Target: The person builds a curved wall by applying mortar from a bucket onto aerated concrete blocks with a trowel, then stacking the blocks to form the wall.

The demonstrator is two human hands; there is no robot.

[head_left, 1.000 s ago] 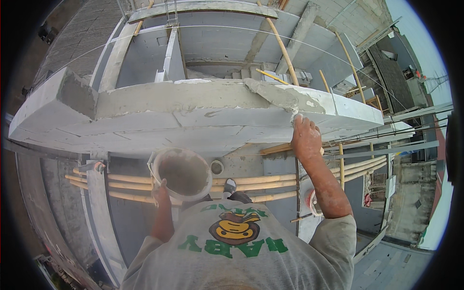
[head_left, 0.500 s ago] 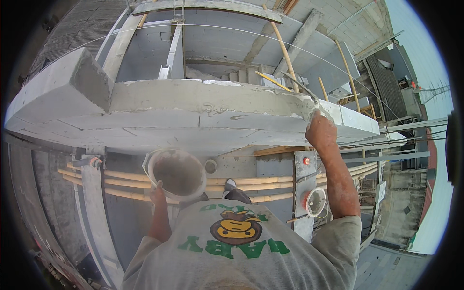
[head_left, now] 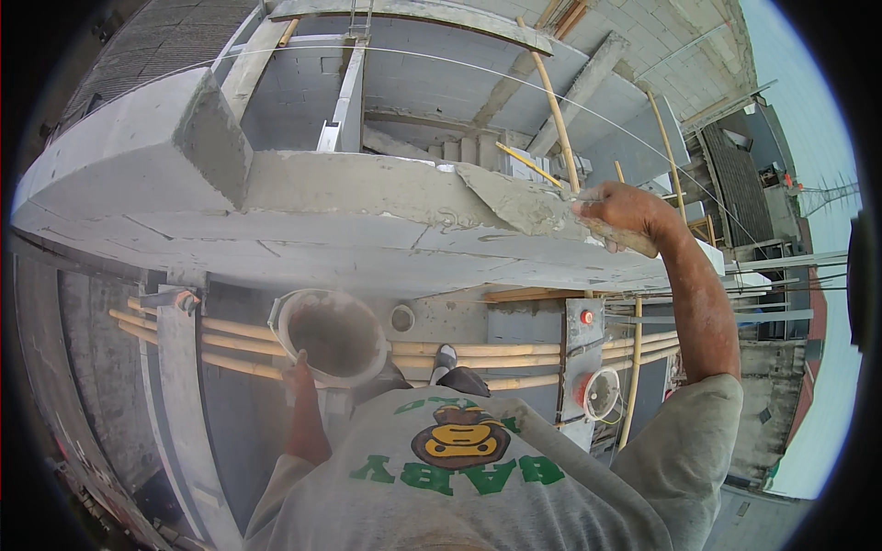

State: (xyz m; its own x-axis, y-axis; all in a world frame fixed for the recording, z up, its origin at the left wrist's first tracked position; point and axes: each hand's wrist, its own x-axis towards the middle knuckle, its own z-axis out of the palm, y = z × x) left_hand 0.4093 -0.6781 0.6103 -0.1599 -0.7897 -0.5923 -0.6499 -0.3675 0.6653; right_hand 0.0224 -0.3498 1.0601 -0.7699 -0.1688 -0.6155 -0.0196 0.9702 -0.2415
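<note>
Building site, raw concrete ledge, bamboo scaffold poles, unplastered block walls

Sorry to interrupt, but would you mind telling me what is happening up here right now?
A person is spreading wet grey mortar along the top of a concrete ledge. The right hand presses a trowel onto the ledge, while the left hand holds a white bucket of mix lower down. Bamboo scaffold poles run beneath.
</note>
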